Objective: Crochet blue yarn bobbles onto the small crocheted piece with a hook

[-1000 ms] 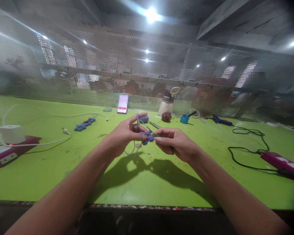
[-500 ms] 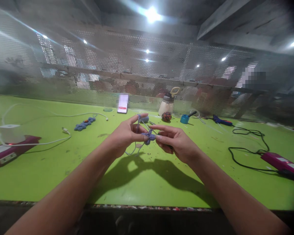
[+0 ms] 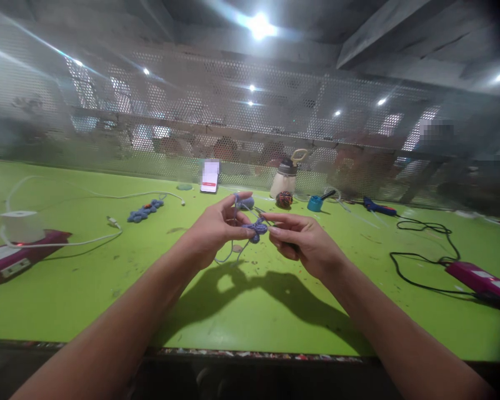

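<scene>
A small purple crochet piece (image 3: 257,228) with rounded petals is pinched between the thumb and fingers of my left hand (image 3: 212,226), above the table. Purple yarn loops over the raised left index finger and hangs below in a loose strand. My right hand (image 3: 308,236) is closed on a thin crochet hook (image 3: 259,210), mostly hidden by the fingers, with its end at the piece. Just behind the hands lies a purple yarn ball (image 3: 245,203).
On the green table (image 3: 241,322) lie a blue crocheted strip (image 3: 145,211), a phone (image 3: 209,176), a bottle (image 3: 284,179), a dark multicoloured ball (image 3: 284,199), a turquoise pot (image 3: 315,204) and a glue gun (image 3: 379,208). Power strips (image 3: 479,280) and cables flank both sides.
The crochet piece has tilted and its petals show at a different angle between my hands. My right fingertips have shifted slightly right; the left hand holds nearly the same pose.
</scene>
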`<state>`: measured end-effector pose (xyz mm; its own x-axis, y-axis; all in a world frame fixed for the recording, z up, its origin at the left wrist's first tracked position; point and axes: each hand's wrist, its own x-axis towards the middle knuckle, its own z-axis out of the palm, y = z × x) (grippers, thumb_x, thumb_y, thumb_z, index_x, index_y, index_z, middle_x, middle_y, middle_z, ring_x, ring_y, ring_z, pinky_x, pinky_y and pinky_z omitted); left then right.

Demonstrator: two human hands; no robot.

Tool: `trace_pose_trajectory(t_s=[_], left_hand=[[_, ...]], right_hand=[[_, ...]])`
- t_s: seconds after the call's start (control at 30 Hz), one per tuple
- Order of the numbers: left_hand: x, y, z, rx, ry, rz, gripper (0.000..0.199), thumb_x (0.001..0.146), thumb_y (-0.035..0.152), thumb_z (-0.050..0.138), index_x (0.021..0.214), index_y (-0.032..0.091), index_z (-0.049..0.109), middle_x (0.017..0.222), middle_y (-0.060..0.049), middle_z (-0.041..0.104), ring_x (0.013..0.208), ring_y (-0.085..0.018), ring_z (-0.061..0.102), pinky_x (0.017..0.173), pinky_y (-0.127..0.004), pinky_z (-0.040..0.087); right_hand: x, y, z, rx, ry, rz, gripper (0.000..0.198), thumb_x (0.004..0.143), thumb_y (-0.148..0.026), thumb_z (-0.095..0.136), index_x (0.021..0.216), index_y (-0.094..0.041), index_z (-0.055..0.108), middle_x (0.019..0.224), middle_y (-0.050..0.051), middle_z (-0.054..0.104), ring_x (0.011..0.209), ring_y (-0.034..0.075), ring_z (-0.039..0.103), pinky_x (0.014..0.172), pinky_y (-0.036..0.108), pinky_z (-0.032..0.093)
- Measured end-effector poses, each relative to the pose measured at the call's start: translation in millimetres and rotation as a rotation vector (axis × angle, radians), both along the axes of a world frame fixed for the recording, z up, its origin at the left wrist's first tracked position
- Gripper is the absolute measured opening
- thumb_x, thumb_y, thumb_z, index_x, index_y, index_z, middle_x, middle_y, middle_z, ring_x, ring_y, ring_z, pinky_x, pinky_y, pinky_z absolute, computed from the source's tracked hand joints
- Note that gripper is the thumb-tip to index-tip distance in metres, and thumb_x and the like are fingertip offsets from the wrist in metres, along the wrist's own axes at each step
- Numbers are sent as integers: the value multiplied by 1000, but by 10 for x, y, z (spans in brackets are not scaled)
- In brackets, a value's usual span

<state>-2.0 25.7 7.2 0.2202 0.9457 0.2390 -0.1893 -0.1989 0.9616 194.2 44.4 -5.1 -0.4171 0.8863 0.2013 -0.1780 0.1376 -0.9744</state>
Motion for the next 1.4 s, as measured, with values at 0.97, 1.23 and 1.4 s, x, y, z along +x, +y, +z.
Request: trace_pose_trajectory(t_s=[0.97,1.23,1.4], left_hand=[[11,-9,-1,32,-15,-42,82,65,10,79,139,8,43,73,-1,65,64,-15,61,68,-34,47],[9,13,-14,31,-34,-20,76,64,9,80,134,9,50,71,0,65,66,-15,62,70,-33,47],[12,15,-21,20,-45,-13,73,63,10,81,130,9,52,72,0,64,67,-16,61,69,-34,47]], right_hand=[[17,-1,14,43,-58,31,33,73,-27,77,105,-22,75,52,-5,54,38,5,38,36,20,22],[4,0,10,-18,1,-10,32,71,-24,77,103,-22,75,55,-5,56,37,4,38,37,20,20],[-1,-7,18,-27,14,-5,28,72,-24,77,100,-21,76,54,-4,57,36,3,38,37,19,18]])
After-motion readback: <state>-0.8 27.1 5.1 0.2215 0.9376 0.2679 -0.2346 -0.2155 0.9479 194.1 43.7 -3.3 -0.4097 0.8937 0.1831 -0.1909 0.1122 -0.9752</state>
